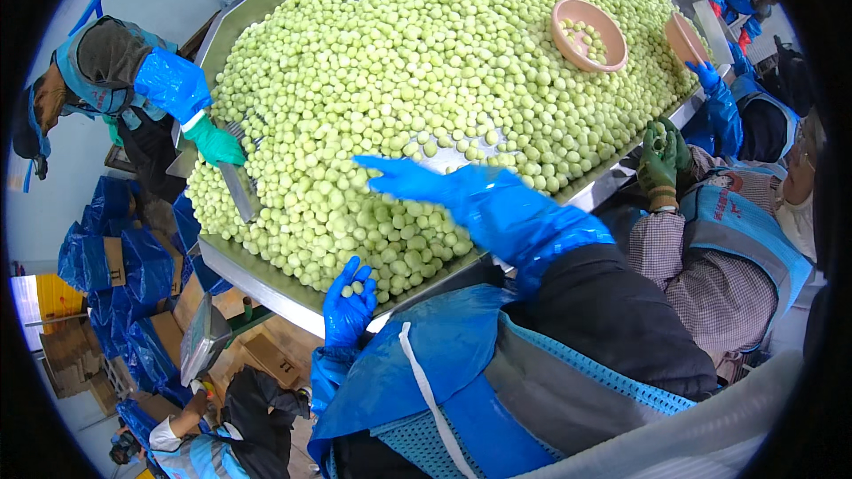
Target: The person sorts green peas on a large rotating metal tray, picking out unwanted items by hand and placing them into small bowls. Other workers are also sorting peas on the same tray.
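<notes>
A deep heap of pale green round fruits [373, 80] lies in a metal sorting tray [266, 296]. My left hand [347, 313], in a blue glove, is palm up at the near rim, with a couple of the small fruits between its curled fingers. Over the heap reaches my right hand [409, 178], also blue-gloved and slightly blurred. Its fingers are spread, and nothing shows in them. Beside it, a patch of bare tray bottom [452, 156] shows through the fruits.
A co-worker's green-gloved hand [216, 140] rests by a metal divider [238, 189] at the left. Pink bowls [589, 33] sit to the right, some fruits inside one. Green-gloved hands [659, 163] of another person are close on my right. Blue-lined cartons [143, 259] stand behind the tray's left end.
</notes>
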{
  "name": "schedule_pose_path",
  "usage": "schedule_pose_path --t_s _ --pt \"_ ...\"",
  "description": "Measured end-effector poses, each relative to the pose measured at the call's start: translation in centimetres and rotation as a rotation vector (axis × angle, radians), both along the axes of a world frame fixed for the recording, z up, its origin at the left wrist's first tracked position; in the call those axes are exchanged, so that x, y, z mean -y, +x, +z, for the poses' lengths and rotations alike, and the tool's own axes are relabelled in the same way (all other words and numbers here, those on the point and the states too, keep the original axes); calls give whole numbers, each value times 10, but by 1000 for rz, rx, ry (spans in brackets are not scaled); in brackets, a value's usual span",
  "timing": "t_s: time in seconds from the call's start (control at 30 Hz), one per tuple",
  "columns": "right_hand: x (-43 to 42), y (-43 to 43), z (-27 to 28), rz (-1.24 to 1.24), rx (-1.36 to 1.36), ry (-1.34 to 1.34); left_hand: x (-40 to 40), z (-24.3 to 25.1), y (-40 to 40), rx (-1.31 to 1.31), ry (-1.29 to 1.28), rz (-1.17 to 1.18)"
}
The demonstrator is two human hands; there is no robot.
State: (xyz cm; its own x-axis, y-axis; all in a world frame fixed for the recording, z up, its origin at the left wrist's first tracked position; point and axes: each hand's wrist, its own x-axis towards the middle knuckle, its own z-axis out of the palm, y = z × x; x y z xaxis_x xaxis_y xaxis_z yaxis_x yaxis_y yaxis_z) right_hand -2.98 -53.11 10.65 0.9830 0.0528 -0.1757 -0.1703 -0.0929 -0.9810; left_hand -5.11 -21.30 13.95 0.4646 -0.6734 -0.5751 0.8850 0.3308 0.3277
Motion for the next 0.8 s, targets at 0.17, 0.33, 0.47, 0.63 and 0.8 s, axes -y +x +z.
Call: schedule_pose_path --t_s 0.17,0.33,0.47,0.63,0.8 --pt "165 -101 38 -137 -598 -701 0 3 0 -72 40 64" --pt "230 -209 20 -288 -681 -1193 1 2 0 -62 61 46" --pt "227 -226 -14 -292 -708 -1104 -3 -1 0 -62 -28 36" --pt "210 -201 -13 -121 -752 -734 -4 -2 -2 -16 -26 26" --pt "145 -160 5 -140 -873 -348 2 5 -3 -31 48 48"
